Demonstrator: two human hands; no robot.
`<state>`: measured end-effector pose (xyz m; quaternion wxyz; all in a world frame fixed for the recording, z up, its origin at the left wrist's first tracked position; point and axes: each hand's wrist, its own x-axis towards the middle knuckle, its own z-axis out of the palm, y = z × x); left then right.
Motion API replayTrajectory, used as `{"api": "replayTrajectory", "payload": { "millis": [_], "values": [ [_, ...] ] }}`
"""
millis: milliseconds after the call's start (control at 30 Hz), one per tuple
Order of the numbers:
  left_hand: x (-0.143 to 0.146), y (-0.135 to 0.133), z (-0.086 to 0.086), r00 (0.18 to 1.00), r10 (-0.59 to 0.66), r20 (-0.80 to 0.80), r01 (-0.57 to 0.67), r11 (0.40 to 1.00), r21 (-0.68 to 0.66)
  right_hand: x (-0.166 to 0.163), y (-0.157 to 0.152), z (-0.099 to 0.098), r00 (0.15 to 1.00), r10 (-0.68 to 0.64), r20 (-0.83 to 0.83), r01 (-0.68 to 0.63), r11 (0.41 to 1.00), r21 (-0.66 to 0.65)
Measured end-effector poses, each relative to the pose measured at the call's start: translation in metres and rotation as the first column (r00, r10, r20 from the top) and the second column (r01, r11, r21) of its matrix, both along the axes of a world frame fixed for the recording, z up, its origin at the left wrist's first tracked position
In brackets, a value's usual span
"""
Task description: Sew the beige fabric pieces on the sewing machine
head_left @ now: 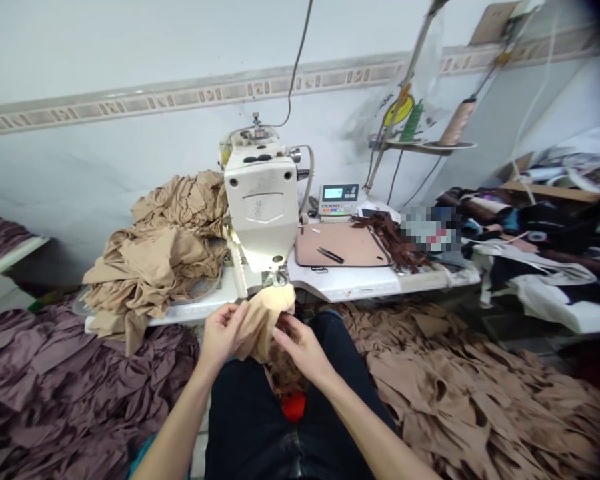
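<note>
A white sewing machine (263, 207) stands in front of me, its lamp lighting the needle area. A piece of tan fabric (260, 323) lies with its far end under the needle area and hangs down toward my lap. My left hand (224, 333) grips the fabric's left edge between thumb and fingers. On the other side, my right hand (300, 341) pinches its right edge, fingers partly behind the cloth. The fabric's exact shape is hard to make out because it is folded.
Left of the machine sits a heap of tan fabric (145, 260). Thread snips (331, 255) lie on a pinkish mat (307, 243), with a control panel (339, 199) behind. Purple cloth (80, 387) and brown cloth (470, 400) pile up on either side. Thread cones (457, 123) stand upper right.
</note>
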<state>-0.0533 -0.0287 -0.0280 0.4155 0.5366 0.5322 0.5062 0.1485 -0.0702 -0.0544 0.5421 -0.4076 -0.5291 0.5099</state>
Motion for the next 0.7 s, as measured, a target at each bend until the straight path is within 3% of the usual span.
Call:
{"api": "replayTrajectory", "payload": {
  "millis": [167,300,400,467,533,600,700],
  "values": [
    [0.003,-0.021,-0.021,0.993,-0.107,0.044,0.109,0.993,-0.051,-0.006,-0.004,0.007,0.995,0.055,-0.085,-0.063,0.993,-0.103],
    [-0.01,-0.037,-0.033,0.949,-0.314,0.014,0.314,0.943,-0.11,0.02,-0.016,0.006,0.993,0.108,-0.05,-0.116,0.973,-0.201],
    [-0.014,-0.042,-0.036,0.95,-0.308,-0.043,0.304,0.949,-0.083,0.039,-0.028,0.013,0.944,0.207,0.258,-0.181,0.976,-0.121],
    [-0.008,-0.044,-0.037,0.97,-0.239,-0.042,0.236,0.969,-0.067,0.044,-0.036,0.022,0.837,0.19,0.513,-0.201,0.979,-0.034],
    [0.005,-0.048,-0.039,0.962,-0.271,-0.025,0.268,0.96,-0.083,0.043,-0.043,0.031,0.738,0.17,0.653,-0.248,0.968,0.028],
    [0.022,-0.053,-0.044,0.904,-0.427,-0.005,0.423,0.898,-0.124,0.039,-0.049,0.038,0.711,0.204,0.673,-0.337,0.939,0.071],
    [0.038,-0.063,-0.053,0.729,-0.679,0.088,0.674,0.691,-0.26,0.039,-0.052,0.045,0.726,0.257,0.638,-0.416,0.903,0.11]
  ]
}}
